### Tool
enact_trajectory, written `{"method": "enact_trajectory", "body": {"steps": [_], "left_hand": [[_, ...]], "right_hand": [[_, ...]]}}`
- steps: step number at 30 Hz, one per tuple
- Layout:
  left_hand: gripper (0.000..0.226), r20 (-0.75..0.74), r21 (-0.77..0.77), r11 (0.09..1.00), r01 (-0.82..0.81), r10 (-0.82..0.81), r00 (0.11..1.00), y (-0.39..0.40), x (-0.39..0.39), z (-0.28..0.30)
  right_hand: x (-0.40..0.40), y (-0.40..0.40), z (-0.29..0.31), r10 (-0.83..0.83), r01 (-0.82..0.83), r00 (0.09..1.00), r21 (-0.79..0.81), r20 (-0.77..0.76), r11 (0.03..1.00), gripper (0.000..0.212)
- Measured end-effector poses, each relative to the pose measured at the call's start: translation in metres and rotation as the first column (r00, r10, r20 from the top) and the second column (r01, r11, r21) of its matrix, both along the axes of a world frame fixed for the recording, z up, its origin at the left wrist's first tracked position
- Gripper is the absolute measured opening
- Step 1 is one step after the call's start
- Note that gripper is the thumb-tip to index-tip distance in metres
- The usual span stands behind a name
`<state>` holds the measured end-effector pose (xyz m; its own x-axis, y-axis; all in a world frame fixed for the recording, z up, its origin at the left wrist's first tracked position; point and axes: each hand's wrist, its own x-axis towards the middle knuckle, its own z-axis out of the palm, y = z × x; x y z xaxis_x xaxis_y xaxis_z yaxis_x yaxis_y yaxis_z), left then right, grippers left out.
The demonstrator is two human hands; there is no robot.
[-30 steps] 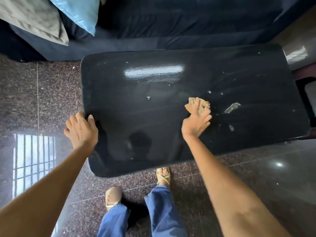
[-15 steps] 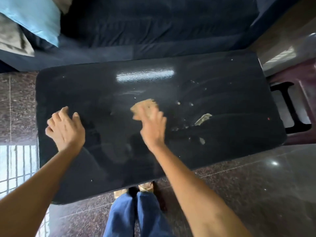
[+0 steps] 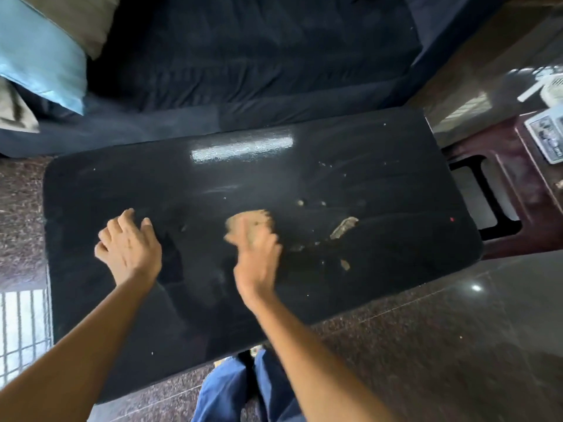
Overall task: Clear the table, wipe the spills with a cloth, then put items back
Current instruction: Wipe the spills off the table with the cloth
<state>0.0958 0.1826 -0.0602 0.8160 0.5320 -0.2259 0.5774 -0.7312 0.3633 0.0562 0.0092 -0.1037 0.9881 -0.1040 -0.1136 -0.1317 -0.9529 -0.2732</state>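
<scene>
Two hands show, both near the middle of the frame. The right hand (image 3: 259,257) is blurry and presses one tan cloth (image 3: 251,222) onto the black worktop (image 3: 380,184); its fingers lie on top of the cloth, but I cannot tell if they curl round it. The left hand (image 3: 129,246) sits to the left of it, well apart, with its fingers spread loose on the shiny top and holding nothing. To the right of the cloth there are messy bits: one long pale scrap (image 3: 344,227), one small scrap (image 3: 345,264) lower down, and a few tiny crumbs (image 3: 300,203) above. Faint wipe streaks show on the right part of the worktop. At the bottom middle of the frame are two legs in blue trousers (image 3: 225,388) on the speckled floor (image 3: 441,345). Across the top is one dark sofa (image 3: 243,71), with one blue cushion (image 3: 36,53) in the upper left. At the right edge stands one dark red stool (image 3: 518,214) with a small pale packet (image 3: 547,138) on it.
</scene>
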Motion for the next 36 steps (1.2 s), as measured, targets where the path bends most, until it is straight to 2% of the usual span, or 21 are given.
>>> {"method": "enact_trajectory", "body": {"steps": [3, 6, 8, 10, 12, 14, 16, 18, 20, 21, 23, 24, 25, 27, 28, 29, 31, 33, 36], "left_hand": [[0.042, 0.003, 0.0, 0.999, 0.05, -0.05, 0.999, -0.011, 0.0, 0.0], [0.042, -0.005, 0.016, 0.997, 0.077, -0.077, 0.997, -0.021, 0.0, 0.0], [0.042, -0.018, 0.026, 0.997, 0.068, -0.068, 0.998, -0.031, 0.0, 0.001], [0.042, -0.015, 0.015, 0.999, 0.041, -0.041, 0.999, -0.042, 0.0, 0.002], [0.041, -0.027, 0.005, 1.0, 0.029, -0.029, 0.999, -0.062, -0.001, 0.003], [0.041, -0.026, -0.004, 0.999, 0.048, -0.048, 0.999, -0.083, -0.002, 0.001], [0.041, -0.029, -0.008, 0.998, 0.067, -0.067, 0.997, -0.103, -0.003, -0.001], [0.041, -0.035, -0.001, 0.997, 0.079, -0.079, 0.996, -0.117, -0.003, -0.004], [0.042, -0.044, 0.007, 0.997, 0.076, -0.076, 0.996, -0.133, -0.004, -0.006], [0.042, -0.045, 0.008, 0.997, 0.076, -0.076, 0.996, -0.142, -0.005, -0.007], [0.042, -0.048, 0.007, 0.997, 0.081, -0.081, 0.996, -0.161, -0.003, -0.006], [0.042, -0.048, 0.01, 0.996, 0.083, -0.083, 0.995, -0.169, -0.002, -0.005], [0.042, -0.045, 0.015, 0.996, 0.087, -0.086, 0.995, -0.179, 0.001, -0.005], [0.042, -0.04, 0.026, 0.994, 0.107, -0.106, 0.994, -0.197, 0.007, -0.004], [0.042, -0.037, 0.028, 0.993, 0.115, -0.114, 0.993, -0.205, 0.01, -0.005], [0.042, -0.034, 0.028, 0.992, 0.121, -0.12, 0.992, -0.21, 0.012, -0.005], [0.041, -0.041, 0.025, 0.99, 0.137, -0.136, 0.99, -0.229, 0.015, -0.007], [0.04, -0.037, 0.031, 0.988, 0.15, -0.149, 0.988, -0.238, 0.012, -0.007], [0.041, -0.024, 0.015, 0.986, 0.169, -0.168, 0.985, -0.271, 0.019, -0.009]], "right_hand": [[-0.034, 0.041, -0.002, 0.369, -0.365, 0.925, 0.059, -0.093, 0.929, 0.075], [-0.028, 0.011, -0.008, 0.577, -0.578, 0.815, -0.002, -0.039, 0.816, 0.08], [-0.016, -0.033, -0.004, 0.626, -0.627, 0.777, 0.014, -0.059, 0.779, 0.082], [0.001, -0.088, 0.0, 0.531, -0.532, 0.846, 0.003, -0.055, 0.847, 0.081], [0.012, -0.156, 0.001, 0.319, -0.321, 0.947, -0.061, -0.036, 0.945, 0.079], [0.018, -0.215, 0.0, 0.073, -0.073, 0.997, -0.108, -0.003, 0.991, 0.079], [0.027, -0.244, 0.0, -0.184, 0.181, 0.983, -0.132, -0.007, 0.975, 0.076], [0.042, -0.233, -0.005, -0.466, 0.463, 0.885, -0.105, 0.0, 0.88, 0.073], [0.047, -0.201, -0.007, -0.536, 0.536, 0.844, -0.044, 0.025, 0.843, 0.073], [0.044, -0.184, -0.007, -0.467, 0.468, 0.883, -0.017, 0.041, 0.884, 0.074], [0.03, -0.161, -0.011, -0.171, 0.172, 0.984, -0.035, 0.048, 0.984, 0.076], [0.022, -0.157, -0.009, -0.012, 0.013, 1.0, -0.05, 0.026, 0.999, 0.077], [0.02, -0.161, -0.005, 0.148, -0.146, 0.989, -0.074, 0.024, 0.987, 0.078], [0.03, -0.192, -0.003, 0.437, -0.437, 0.899, -0.111, -0.026, 0.892, 0.08], [0.037, -0.213, -0.002, 0.497, -0.498, 0.867, -0.09, -0.036, 0.863, 0.08], [0.042, -0.236, 0.0, 0.489, -0.49, 0.872, -0.07, -0.031, 0.869, 0.08], [0.049, -0.294, 0.004, 0.298, -0.299, 0.954, -0.064, -0.029, 0.952, 0.079], [0.049, -0.351, 0.005, 0.046, -0.043, 0.999, -0.125, 0.016, 0.991, 0.073], [0.052, -0.448, 0.002, -0.334, 0.341, 0.94, -0.19, 0.066, 0.921, 0.071]]}}
